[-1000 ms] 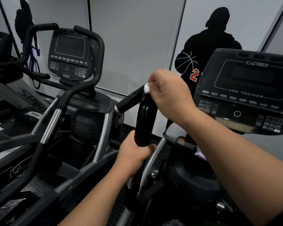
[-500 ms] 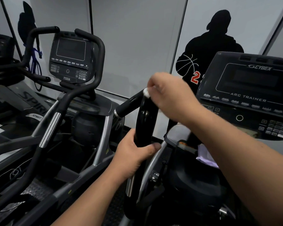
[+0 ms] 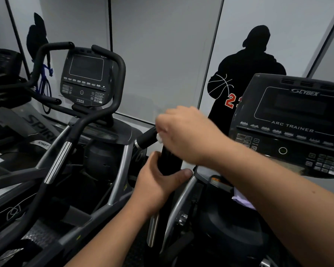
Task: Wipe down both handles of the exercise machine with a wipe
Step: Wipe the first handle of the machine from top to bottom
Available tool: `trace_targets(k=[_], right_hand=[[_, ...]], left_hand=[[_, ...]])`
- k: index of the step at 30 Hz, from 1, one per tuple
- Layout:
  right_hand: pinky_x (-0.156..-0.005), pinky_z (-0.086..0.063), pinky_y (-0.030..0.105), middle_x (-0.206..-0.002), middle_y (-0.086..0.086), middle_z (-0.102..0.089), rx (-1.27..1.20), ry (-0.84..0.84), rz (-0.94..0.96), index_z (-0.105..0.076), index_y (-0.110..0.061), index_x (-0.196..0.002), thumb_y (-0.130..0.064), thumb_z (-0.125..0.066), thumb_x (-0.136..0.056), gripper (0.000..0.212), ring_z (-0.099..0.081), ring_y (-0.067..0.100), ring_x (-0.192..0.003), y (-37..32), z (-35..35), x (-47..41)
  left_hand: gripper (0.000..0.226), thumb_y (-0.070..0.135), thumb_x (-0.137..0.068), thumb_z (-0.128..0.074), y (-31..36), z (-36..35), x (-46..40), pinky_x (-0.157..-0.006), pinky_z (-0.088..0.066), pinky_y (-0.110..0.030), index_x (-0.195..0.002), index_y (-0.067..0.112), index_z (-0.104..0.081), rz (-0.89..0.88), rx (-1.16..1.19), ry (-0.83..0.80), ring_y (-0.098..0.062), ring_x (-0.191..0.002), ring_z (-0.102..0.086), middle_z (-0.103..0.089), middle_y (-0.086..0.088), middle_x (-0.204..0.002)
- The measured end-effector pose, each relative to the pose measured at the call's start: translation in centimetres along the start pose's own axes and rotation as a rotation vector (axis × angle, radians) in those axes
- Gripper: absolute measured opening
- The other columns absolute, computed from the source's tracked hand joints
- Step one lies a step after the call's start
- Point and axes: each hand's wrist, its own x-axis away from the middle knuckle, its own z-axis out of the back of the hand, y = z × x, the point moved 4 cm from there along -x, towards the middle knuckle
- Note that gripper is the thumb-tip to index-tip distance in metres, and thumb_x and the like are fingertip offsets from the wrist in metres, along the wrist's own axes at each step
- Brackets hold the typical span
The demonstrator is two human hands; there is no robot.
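Head view: the left hand [image 3: 158,186] reaches up from the lower middle of the picture, forearm slanting in from below; its fingers and thumb are curled round the black handle [image 3: 169,162] of the exercise machine, thumb tip showing on the right side of the grip, the hand set low on the black part just above the silver tube [image 3: 152,231]; the right hand [image 3: 185,134] comes in from the right, arm stretched across in front of the console [image 3: 293,128] marked ARC TRAINER; its fingers are bent down over the top of the handle and hold a small white wipe [image 3: 159,137], of which only a scrap shows at the left edge of the hand, touching the handle's upper end; the hand is somewhat blurred; a short black grip [image 3: 146,138] sticks out to the left just beside the wipe; further left stands a second machine [image 3: 86,78] with its own screen and curved bars; on the wall behind is a dark silhouette [image 3: 245,74] with a basketball and a red number.
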Motion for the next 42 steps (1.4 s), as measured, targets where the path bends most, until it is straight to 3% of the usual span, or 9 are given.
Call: trace_targets(k=[4,7,14,18,22,26,30,33,42], right_hand=[[-0.072,-0.031,0.038,-0.082,-0.001,-0.053,0.142,-0.014,-0.046,-0.05,-0.021,-0.083,-0.023,-0.049,-0.091,0.008,-0.055,0.032,-0.087,1.4,1.1,-1.2],[-0.072,-0.028,0.037,-0.078,-0.004,-0.046,0.283,-0.181,0.172,-0.047,-0.025,-0.081,-0.019,-0.052,-0.088,0.01,-0.046,0.027,-0.08,-2.2,-0.2,-1.3],[-0.074,-0.025,0.038,-0.07,-0.002,-0.045,0.423,-0.264,0.199,-0.033,-0.021,-0.067,-0.016,-0.052,-0.084,0.026,-0.046,0.027,-0.08,-2.7,-0.7,-2.7],[-0.075,-0.025,0.038,-0.073,-0.001,-0.048,0.399,-0.284,-0.001,-0.05,-0.02,-0.077,-0.015,-0.053,-0.085,0.01,-0.05,0.029,-0.084,-0.4,0.5,-3.9],[-0.073,-0.025,0.037,-0.072,-0.001,-0.042,0.455,-0.304,0.166,-0.036,-0.021,-0.068,-0.016,-0.052,-0.084,0.023,-0.043,0.026,-0.08,-2.7,-1.0,-3.0],[-0.074,-0.026,0.037,-0.079,0.001,-0.058,0.316,-0.273,-0.081,-0.055,-0.02,-0.081,-0.014,-0.053,-0.083,0.006,-0.051,0.029,-0.081,0.4,0.5,-4.3],[-0.071,-0.028,0.037,-0.074,-0.003,-0.05,0.278,-0.236,0.048,-0.052,-0.023,-0.079,-0.018,-0.054,-0.086,0.009,-0.049,0.029,-0.08,-1.1,-0.4,-2.8],[-0.079,-0.042,0.041,-0.08,0.001,-0.062,0.075,-0.12,-0.205,-0.058,-0.019,-0.084,-0.019,-0.051,-0.089,0.008,-0.059,0.035,-0.088,2.5,1.0,-2.6],[-0.076,-0.052,0.045,-0.083,-0.005,-0.062,-0.484,0.227,-0.45,-0.062,-0.018,-0.095,-0.023,-0.057,-0.098,0.007,-0.058,0.02,-0.08,4.4,-0.9,2.0]], left_hand=[[0.061,0.056,-0.052,-0.089,-1.5,-0.2,1.3,-0.062,-0.046,-0.012,-0.096,0.026,-0.058,0.085,0.001,-0.02,0.007,-0.071,-0.062,-0.069,0.025,-0.078],[0.056,0.05,-0.049,-0.085,-2.0,-0.3,1.4,-0.059,-0.047,-0.014,-0.092,0.023,-0.062,0.137,0.031,-0.026,0.006,-0.065,-0.062,-0.07,0.019,-0.071],[0.065,0.063,-0.049,-0.081,-1.4,0.3,0.5,-0.073,-0.058,-0.04,-0.096,0.02,-0.066,0.115,0.034,-0.071,-0.015,-0.075,-0.07,-0.076,-0.007,-0.085],[0.059,0.06,-0.053,-0.08,-0.9,0.2,0.7,-0.07,-0.059,-0.039,-0.093,0.018,-0.066,0.114,0.058,-0.061,-0.015,-0.072,-0.069,-0.075,-0.01,-0.084],[0.055,0.051,-0.059,-0.084,-1.0,0.0,0.8,-0.077,-0.059,-0.037,-0.1,0.019,-0.067,0.14,0.063,-0.046,-0.019,-0.084,-0.073,-0.076,-0.004,-0.091],[0.054,0.058,-0.058,-0.079,-0.9,0.0,0.9,-0.067,-0.056,-0.039,-0.09,0.018,-0.062,0.134,0.055,-0.039,-0.012,-0.07,-0.064,-0.069,-0.006,-0.078],[0.057,0.067,-0.053,-0.075,-0.7,0.2,0.8,-0.079,-0.06,-0.038,-0.098,0.033,-0.062,0.1,-0.02,0.002,-0.006,-0.084,-0.071,-0.074,0.008,-0.09],[0.05,0.066,-0.056,-0.077,-0.1,0.1,0.2,-0.076,-0.059,-0.039,-0.093,0.039,-0.058,0.045,0.0,0.003,-0.006,-0.081,-0.069,-0.073,0.014,-0.086],[0.05,0.065,-0.058,-0.071,1.1,-0.5,0.2,-0.073,-0.059,-0.047,-0.088,0.027,-0.056,0.022,-0.014,0.053,-0.021,-0.077,-0.066,-0.068,-0.001,-0.081]])
